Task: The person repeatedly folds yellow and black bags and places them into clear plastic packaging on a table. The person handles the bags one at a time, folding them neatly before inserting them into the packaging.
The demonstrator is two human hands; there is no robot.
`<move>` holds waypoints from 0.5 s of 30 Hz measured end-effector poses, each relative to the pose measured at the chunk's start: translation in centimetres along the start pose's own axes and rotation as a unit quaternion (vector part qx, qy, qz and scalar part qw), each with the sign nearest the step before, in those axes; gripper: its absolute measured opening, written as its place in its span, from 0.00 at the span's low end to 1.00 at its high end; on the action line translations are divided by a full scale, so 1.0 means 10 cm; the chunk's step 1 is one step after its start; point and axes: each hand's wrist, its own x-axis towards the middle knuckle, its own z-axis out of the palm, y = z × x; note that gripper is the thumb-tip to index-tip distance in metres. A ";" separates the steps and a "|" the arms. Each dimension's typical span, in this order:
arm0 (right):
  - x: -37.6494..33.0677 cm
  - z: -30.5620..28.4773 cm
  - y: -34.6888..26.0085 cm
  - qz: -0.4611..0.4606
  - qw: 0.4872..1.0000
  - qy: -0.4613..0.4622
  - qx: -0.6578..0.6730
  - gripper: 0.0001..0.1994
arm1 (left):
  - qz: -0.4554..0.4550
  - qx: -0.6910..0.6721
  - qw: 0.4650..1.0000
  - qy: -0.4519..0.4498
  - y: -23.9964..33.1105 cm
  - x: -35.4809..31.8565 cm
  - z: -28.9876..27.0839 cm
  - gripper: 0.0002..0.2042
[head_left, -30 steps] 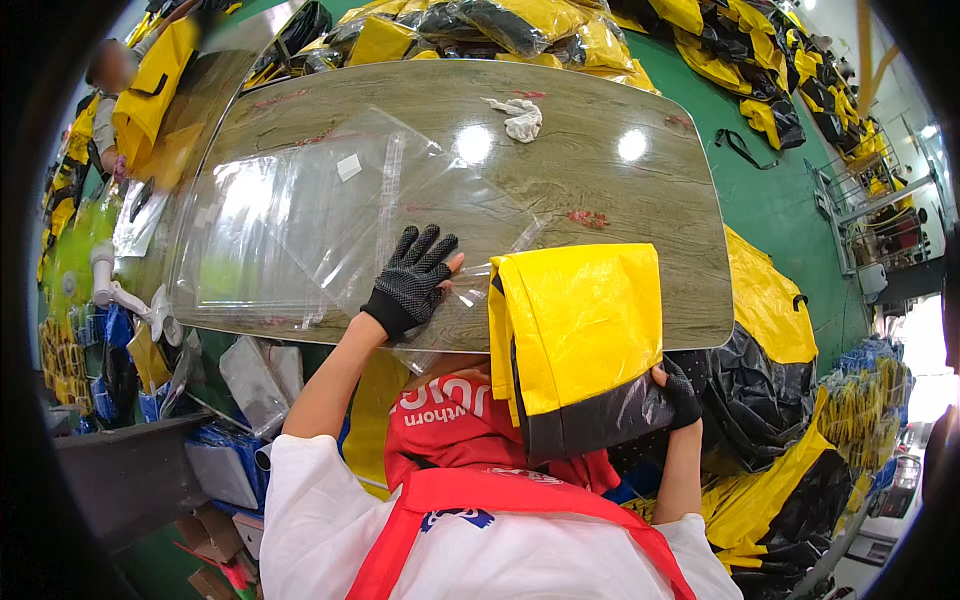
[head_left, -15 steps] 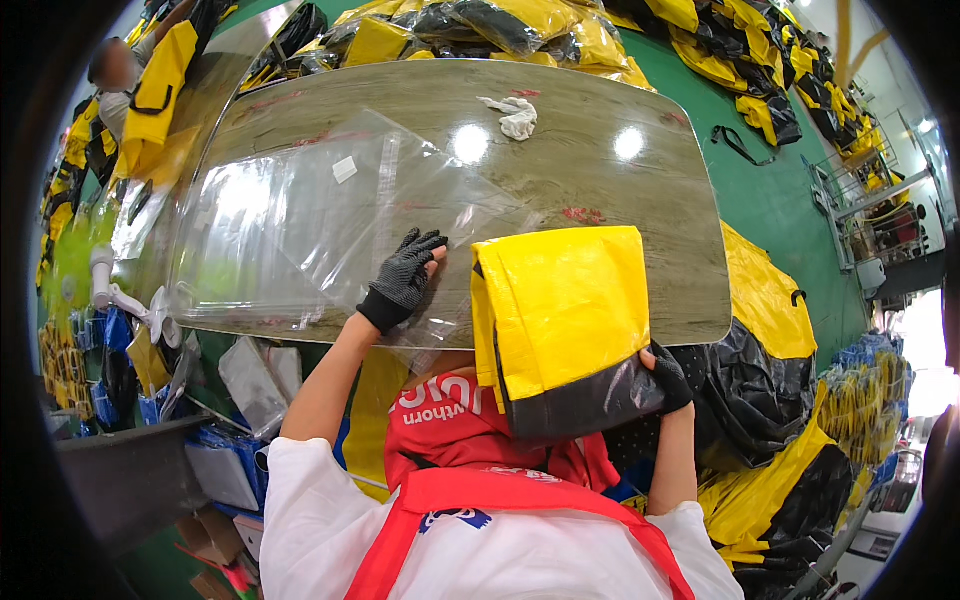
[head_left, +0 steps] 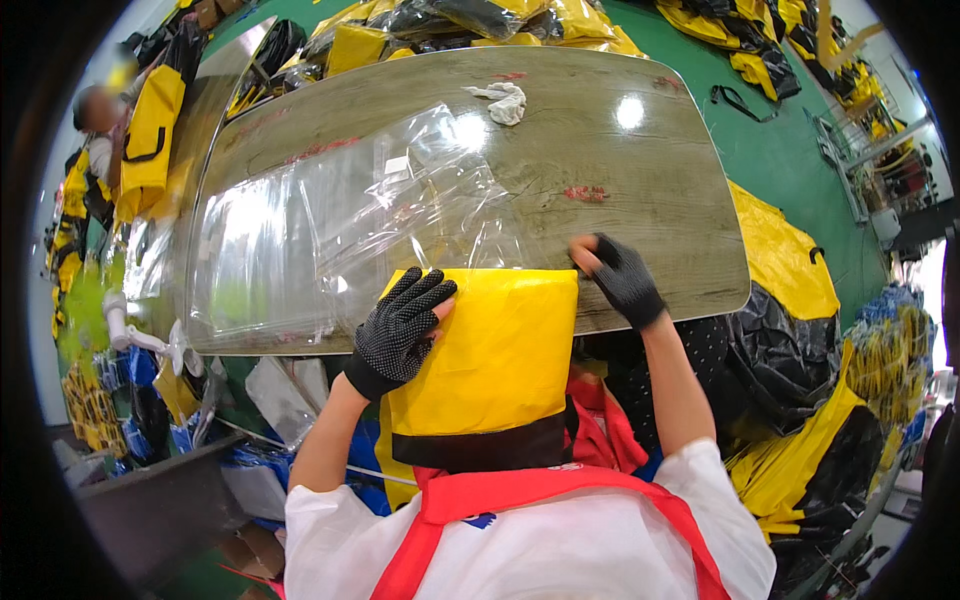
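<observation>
Left fingers point(head_left: 415, 288) lie extended on folded yellow material point(head_left: 490, 350), right fingers point(head_left: 614, 256) curl, grip unclear; clear bags point(head_left: 268, 265) lie flat beyond.

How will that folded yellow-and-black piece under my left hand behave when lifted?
The folded yellow-and-black piece is probably floppy and could fall open, since it is only folded over. Its smooth, slightly shiny surface may feel slippery.

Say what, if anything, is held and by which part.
The left hand lies on the upper left part of the yellow bag; a grip cannot be told. The right hand, near the bag's upper right corner, shows no clear hold.
</observation>
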 end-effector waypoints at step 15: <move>-0.23 0.13 0.01 0.177 0.963 -0.081 0.187 0.16 | -0.078 0.088 0.993 0.030 0.02 -0.14 0.01 0.27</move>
